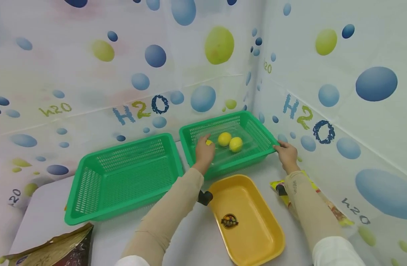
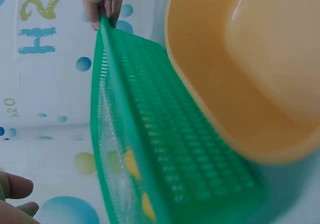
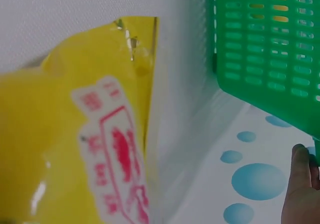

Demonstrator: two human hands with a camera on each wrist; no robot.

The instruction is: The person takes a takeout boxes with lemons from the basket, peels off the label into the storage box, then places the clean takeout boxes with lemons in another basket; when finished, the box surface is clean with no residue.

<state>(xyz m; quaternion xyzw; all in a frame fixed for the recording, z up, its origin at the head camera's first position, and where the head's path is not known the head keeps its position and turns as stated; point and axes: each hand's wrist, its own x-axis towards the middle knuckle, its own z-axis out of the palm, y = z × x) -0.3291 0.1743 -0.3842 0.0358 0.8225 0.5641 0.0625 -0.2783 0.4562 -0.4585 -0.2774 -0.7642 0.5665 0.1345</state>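
In the head view, my right hand (image 1: 286,157) pinches the near right corner of a green slotted basket (image 1: 223,167), thumb and fingers on the rim. The right wrist view has its fingers (image 3: 300,171) at the basket edge. Inside the basket sits a clear plastic tray (image 1: 246,136) with round yellow fruits that look like lemons (image 1: 236,144). My left hand (image 1: 204,151) is over the basket's left part and partly covers one lemon. Its thumb and finger (image 2: 17,186) are spread apart in the left wrist view, nothing between them.
Another green basket (image 1: 136,181) stands to the left. A yellow-orange basin (image 1: 250,221) lies in front of the right basket. A yellow snack bag (image 3: 65,149) lies under my right forearm, and a brown bag (image 1: 57,247) at the lower left. Patterned walls close off the back and right.
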